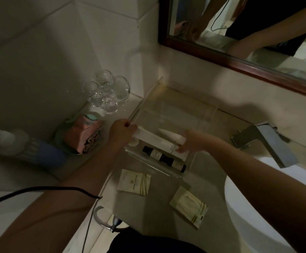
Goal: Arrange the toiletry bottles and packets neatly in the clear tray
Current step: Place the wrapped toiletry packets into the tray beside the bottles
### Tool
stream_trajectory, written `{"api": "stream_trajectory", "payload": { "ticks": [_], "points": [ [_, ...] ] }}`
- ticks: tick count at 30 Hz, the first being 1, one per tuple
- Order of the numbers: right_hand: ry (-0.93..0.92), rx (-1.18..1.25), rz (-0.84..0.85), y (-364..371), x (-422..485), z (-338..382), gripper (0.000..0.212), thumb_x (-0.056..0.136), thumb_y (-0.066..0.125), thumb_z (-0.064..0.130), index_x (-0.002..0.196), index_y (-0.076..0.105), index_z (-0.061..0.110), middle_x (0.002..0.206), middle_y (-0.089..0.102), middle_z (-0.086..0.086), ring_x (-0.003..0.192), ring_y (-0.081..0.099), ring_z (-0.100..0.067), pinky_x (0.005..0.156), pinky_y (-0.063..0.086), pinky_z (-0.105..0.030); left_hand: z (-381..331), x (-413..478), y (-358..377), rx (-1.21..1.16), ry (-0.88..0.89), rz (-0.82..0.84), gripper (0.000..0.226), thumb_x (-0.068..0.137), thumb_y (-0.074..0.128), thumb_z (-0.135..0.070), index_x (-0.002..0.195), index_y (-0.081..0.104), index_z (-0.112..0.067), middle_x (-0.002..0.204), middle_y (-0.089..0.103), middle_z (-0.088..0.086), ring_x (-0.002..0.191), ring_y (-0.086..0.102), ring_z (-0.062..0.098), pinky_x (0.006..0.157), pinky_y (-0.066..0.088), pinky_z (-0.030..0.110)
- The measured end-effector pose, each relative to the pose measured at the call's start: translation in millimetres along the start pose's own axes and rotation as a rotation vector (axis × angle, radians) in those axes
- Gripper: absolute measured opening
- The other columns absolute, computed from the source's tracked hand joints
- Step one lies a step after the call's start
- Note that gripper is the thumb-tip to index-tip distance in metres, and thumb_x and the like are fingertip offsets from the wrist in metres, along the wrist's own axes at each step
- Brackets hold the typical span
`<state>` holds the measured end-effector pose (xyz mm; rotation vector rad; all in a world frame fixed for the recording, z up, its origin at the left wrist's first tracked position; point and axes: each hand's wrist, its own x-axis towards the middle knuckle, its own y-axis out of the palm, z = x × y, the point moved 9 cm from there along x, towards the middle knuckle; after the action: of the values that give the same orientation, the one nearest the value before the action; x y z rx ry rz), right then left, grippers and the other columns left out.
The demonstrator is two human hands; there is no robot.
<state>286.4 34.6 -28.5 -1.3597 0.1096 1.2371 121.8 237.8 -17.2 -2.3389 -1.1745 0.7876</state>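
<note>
A clear tray [208,106] sits on the counter against the wall under the mirror. Two dark bottles [164,158] lie end to end along its near side. A long white tube [159,141] lies beside them; my left hand [121,132] grips its left end at the tray's left corner, and my right hand [194,141] holds its right end. A second white tube [168,133] lies just behind. Two cream packets rest on the counter in front of the tray, one on the left [134,182] and one on the right [189,206].
Upturned glasses [105,92] stand at the back left corner. A dish with folded pink cloth [82,137] sits left of the tray. A metal faucet [263,143] and white basin [258,207] are to the right. A towel ring [101,218] hangs below the counter edge.
</note>
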Motion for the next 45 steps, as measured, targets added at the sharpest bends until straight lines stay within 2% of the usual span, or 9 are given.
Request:
{"api": "stream_trajectory", "payload": {
  "ticks": [2,8,17,28,32,37,39,42,45],
  "points": [
    [0.011,-0.041,0.003,3,3,-1,0.052,0.079,0.078,0.034,0.123,0.059,0.012,0.113,0.063,-0.006,0.1,0.06,-0.022,0.088,0.049,-0.034,-1,2,5,0.097,0.033,0.0,0.015,0.083,0.065,-0.024,0.076,0.065,-0.012,0.068,0.063,0.001,0.067,0.063,0.022,0.057,0.049,0.03],
    [0.004,-0.187,0.024,12,11,-1,0.052,0.079,0.077,0.032,0.123,0.062,0.01,0.113,0.066,-0.008,0.1,0.063,-0.023,0.089,0.053,-0.033,2,2,17,0.311,0.106,-0.024,0.011,0.078,0.065,-0.035,0.073,0.061,-0.026,0.075,0.064,-0.001,0.081,0.063,0.025,0.072,0.051,0.034],
    [-0.014,-0.269,0.022,17,18,-1,0.05,0.078,0.076,0.032,0.121,0.063,0.01,0.111,0.067,-0.009,0.1,0.064,-0.024,0.089,0.053,-0.034,2,-1,14,0.427,0.175,-0.131,0.018,0.074,0.072,-0.032,0.09,0.068,-0.023,0.09,0.072,0.004,0.091,0.063,0.028,0.081,0.051,0.042],
    [-0.055,-0.222,-0.027,12,18,-5,0.043,0.082,0.072,0.037,0.116,0.065,0.012,0.099,0.065,-0.003,0.091,0.064,-0.022,0.083,0.054,-0.034,-11,-2,22,0.692,0.285,-0.176,0.039,0.073,0.072,-0.034,0.107,0.058,-0.02,0.107,0.06,0.009,0.102,0.051,0.03,0.08,0.041,0.042],
    [-0.087,-0.165,-0.103,-9,-1,0,0.036,0.087,0.066,0.039,0.115,0.063,0.016,0.102,0.066,-0.002,0.089,0.063,-0.019,0.075,0.052,-0.03,-30,-14,9,0.432,0.324,-0.259,0.037,0.078,0.068,-0.036,0.107,0.059,-0.015,0.102,0.059,0.01,0.095,0.054,0.028,0.078,0.045,0.039],
    [-0.287,-0.131,-0.24,-19,-39,36,0.033,0.091,0.06,0.033,0.122,0.053,0.022,0.101,0.061,0.0,0.09,0.061,-0.021,0.071,0.047,-0.032,-36,-31,45,-0.235,-0.069,0.233,0.046,0.087,0.056,-0.051,0.11,0.057,-0.011,0.091,0.066,0.003,0.074,0.065,0.016,0.06,0.052,0.028],
    [-0.361,-0.15,-0.273,-14,-50,48,0.037,0.091,0.06,0.032,0.125,0.049,0.024,0.105,0.06,0.002,0.093,0.06,-0.021,0.071,0.045,-0.031,-35,-40,56,-0.45,-0.204,0.352,0.036,0.091,0.06,-0.036,0.11,0.059,-0.005,0.087,0.066,0.007,0.067,0.064,0.015,0.055,0.053,0.026],
    [-0.406,-0.05,-0.253,-8,-61,52,0.044,0.088,0.063,0.035,0.129,0.048,0.029,0.107,0.057,0.008,0.092,0.056,-0.015,0.074,0.046,-0.031,-33,-42,48,-0.58,-0.224,0.293,0.016,0.091,0.059,-0.009,0.106,0.059,-0.004,0.094,0.062,0.009,0.075,0.062,0.016,0.064,0.058,0.027],
    [-0.349,0.203,-0.173,-8,-64,29,0.035,0.091,0.063,0.033,0.124,0.054,0.028,0.104,0.058,0.012,0.095,0.059,-0.013,0.079,0.049,-0.027,-21,-39,32,-0.629,-0.207,0.244,0.008,0.091,0.057,-0.006,0.098,0.061,-0.009,0.103,0.063,0.011,0.092,0.063,0.021,0.07,0.06,0.029]
  ]
}}
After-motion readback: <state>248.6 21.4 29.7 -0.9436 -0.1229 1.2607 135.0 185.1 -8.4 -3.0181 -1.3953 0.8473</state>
